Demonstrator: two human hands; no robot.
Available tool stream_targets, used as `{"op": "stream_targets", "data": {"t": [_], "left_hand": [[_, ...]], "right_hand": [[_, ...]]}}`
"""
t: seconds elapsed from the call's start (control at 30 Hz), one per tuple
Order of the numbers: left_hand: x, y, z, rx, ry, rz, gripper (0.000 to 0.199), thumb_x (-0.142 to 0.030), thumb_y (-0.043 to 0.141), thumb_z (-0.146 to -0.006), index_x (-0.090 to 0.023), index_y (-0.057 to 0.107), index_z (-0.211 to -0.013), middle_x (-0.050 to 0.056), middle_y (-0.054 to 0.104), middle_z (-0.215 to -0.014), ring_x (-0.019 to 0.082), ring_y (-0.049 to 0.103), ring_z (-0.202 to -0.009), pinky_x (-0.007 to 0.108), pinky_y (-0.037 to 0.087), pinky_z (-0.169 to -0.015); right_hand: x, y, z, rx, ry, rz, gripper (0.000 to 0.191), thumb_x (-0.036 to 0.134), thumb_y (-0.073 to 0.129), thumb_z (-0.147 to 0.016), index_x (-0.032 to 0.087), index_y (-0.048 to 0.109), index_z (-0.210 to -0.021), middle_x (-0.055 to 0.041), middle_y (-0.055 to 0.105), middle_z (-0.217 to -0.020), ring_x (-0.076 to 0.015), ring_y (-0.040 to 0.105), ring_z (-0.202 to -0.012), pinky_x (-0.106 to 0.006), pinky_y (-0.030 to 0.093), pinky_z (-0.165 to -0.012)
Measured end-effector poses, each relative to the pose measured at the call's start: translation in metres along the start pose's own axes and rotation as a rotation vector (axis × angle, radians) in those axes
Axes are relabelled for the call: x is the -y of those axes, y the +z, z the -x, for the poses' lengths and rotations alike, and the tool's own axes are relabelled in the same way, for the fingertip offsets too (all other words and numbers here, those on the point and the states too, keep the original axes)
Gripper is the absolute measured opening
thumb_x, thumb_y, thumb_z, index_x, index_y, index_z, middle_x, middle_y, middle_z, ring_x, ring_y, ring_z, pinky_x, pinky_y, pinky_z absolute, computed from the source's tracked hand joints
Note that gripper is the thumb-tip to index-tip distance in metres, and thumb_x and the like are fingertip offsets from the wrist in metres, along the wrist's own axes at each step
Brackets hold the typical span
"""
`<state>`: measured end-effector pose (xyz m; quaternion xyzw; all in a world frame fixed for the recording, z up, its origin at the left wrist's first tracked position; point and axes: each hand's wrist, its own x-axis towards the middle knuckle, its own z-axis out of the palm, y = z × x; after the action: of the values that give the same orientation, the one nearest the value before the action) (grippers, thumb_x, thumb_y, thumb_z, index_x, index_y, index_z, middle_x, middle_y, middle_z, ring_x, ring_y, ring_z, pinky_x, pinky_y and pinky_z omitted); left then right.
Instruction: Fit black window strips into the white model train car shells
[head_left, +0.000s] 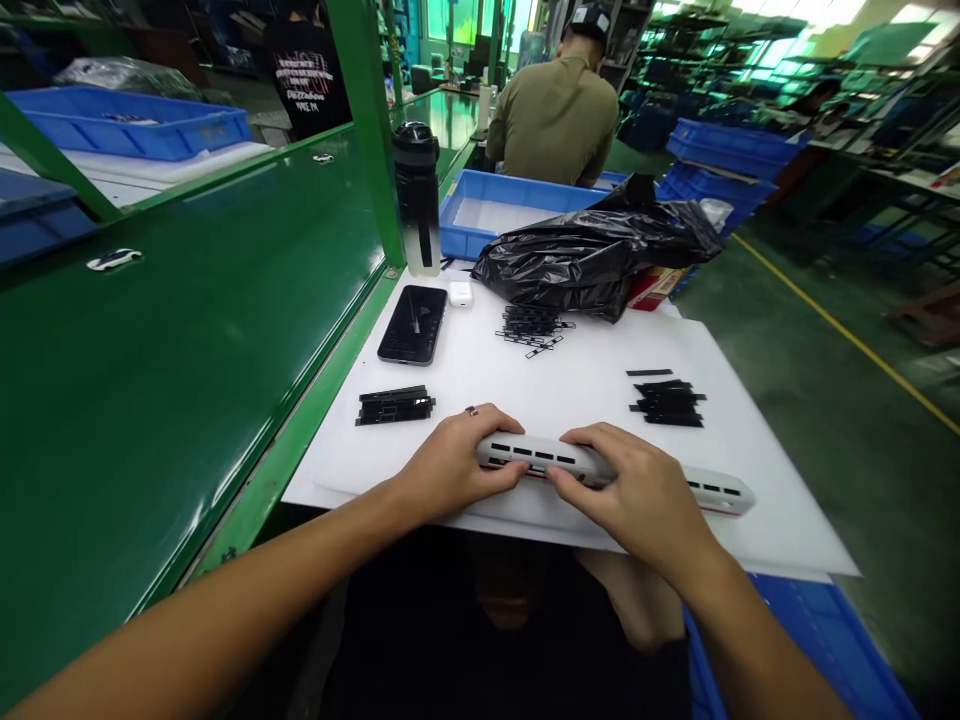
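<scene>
A long white train-shaped shell [540, 452] with dark window slots lies near the front edge of the white work surface [480, 390]. My left hand [457, 462] grips its left end, thumb in front and fingers behind. Around its right part my right hand [634, 485] is closed, the thumb on the near side. A second white shell [718, 490] sticks out to the right, partly behind my right hand. Dark strips [395, 405] are stacked beyond my left hand, and more black strips [669, 402] lie beyond my right. Thin black frames [531, 325] form a pile farther back.
A phone [412, 325], a white earphone case [460, 293] and a bottle [417, 200] stand at the back left. Behind are a black plastic bag [585, 255] and a blue bin [469, 240]. A green conveyor [210, 300] runs along the left. A person [555, 110] sits ahead.
</scene>
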<state>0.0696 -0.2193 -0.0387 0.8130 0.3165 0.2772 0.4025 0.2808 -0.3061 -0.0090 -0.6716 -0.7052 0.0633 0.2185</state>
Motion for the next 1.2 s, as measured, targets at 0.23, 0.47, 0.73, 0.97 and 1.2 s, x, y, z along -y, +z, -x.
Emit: {"op": "stream_targets", "data": {"t": [0.23,0.47,0.73,0.97,1.2], "left_hand": [[0.001,-0.006,0.000,0.014,-0.003,0.121,0.035,-0.035,0.067,-0.087,-0.022,0.062,-0.118,0.006,0.067,-0.114,0.022,0.063,-0.104,0.033,0.048,-0.093],[0.003,-0.008,-0.008,0.045,-0.241,0.391,0.035,-0.041,0.055,-0.093,-0.019,0.058,-0.121,0.006,0.068,-0.108,0.017,0.070,-0.068,0.029,0.055,-0.064],[0.002,-0.011,-0.006,0.031,-0.056,0.282,0.038,-0.014,0.057,-0.083,-0.020,0.063,-0.120,0.004,0.071,-0.114,0.021,0.065,-0.107,0.033,0.047,-0.099],[0.004,-0.014,-0.005,0.055,-0.063,0.260,0.027,-0.017,0.055,-0.087,-0.020,0.071,-0.109,0.002,0.073,-0.111,0.021,0.067,-0.102,0.030,0.048,-0.095],[0.009,-0.013,-0.007,0.059,-0.057,0.336,0.027,-0.027,0.054,-0.094,-0.019,0.070,-0.115,0.004,0.072,-0.114,0.021,0.065,-0.104,0.029,0.047,-0.094]], "right_hand": [[-0.014,0.001,-0.001,-0.083,-0.259,0.042,0.027,0.043,0.067,-0.088,0.022,0.062,-0.103,-0.0050,0.071,-0.099,-0.0229,0.065,-0.091,-0.039,0.045,-0.086],[-0.009,-0.007,-0.022,-0.013,-0.284,0.097,0.025,0.042,0.071,-0.083,0.022,0.058,-0.092,-0.0049,0.068,-0.095,-0.0243,0.062,-0.092,-0.041,0.041,-0.089],[-0.058,0.004,-0.133,0.127,-0.180,0.057,0.026,0.030,0.050,-0.094,0.020,0.070,-0.108,-0.0049,0.070,-0.093,-0.0174,0.064,-0.078,-0.030,0.049,-0.072],[-0.065,0.021,-0.163,0.086,-0.329,0.190,0.020,0.025,0.056,-0.089,0.021,0.076,-0.092,-0.0083,0.070,-0.101,-0.0237,0.061,-0.099,-0.037,0.044,-0.089],[-0.024,-0.008,-0.115,-0.016,-0.197,0.077,0.029,0.029,0.043,-0.098,0.020,0.069,-0.108,-0.0056,0.074,-0.095,-0.0199,0.066,-0.080,-0.032,0.048,-0.072]]}}
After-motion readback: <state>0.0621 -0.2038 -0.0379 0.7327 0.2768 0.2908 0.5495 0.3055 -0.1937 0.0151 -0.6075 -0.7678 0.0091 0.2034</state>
